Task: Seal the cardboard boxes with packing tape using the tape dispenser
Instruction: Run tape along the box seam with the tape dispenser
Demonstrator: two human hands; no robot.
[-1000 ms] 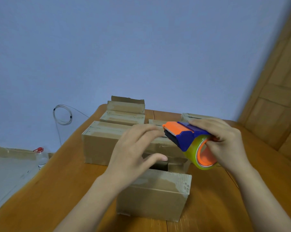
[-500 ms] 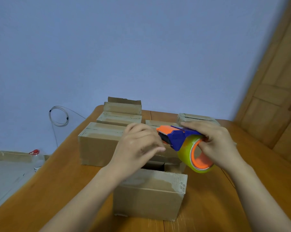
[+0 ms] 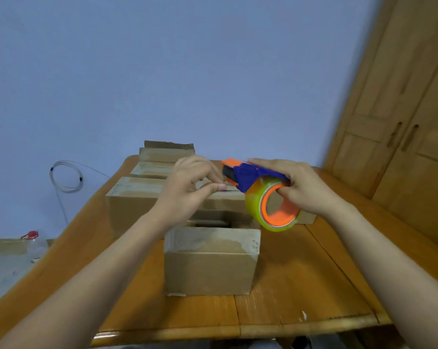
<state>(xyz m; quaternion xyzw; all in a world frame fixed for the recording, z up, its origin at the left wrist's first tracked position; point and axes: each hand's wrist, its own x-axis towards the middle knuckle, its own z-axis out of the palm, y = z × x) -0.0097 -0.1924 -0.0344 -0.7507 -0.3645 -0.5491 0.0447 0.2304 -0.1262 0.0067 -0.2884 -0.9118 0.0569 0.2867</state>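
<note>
Here, above the cardboard boxes [image 3: 133, 202] on the wooden table [image 3: 301, 285], the right hand [image 3: 307, 188] grips the tape dispenser [image 3: 248, 175], thumb inside the roll's core, while the left hand [image 3: 189, 190] pinches thumb to forefinger at its nose, any tape end between them indiscernible; the nearest box [image 3: 210, 268] is closed, contents hidden.

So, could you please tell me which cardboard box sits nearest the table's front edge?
The lone box in the foreground. It stands by itself, while the other boxes huddle behind it, farther up the table.
</note>
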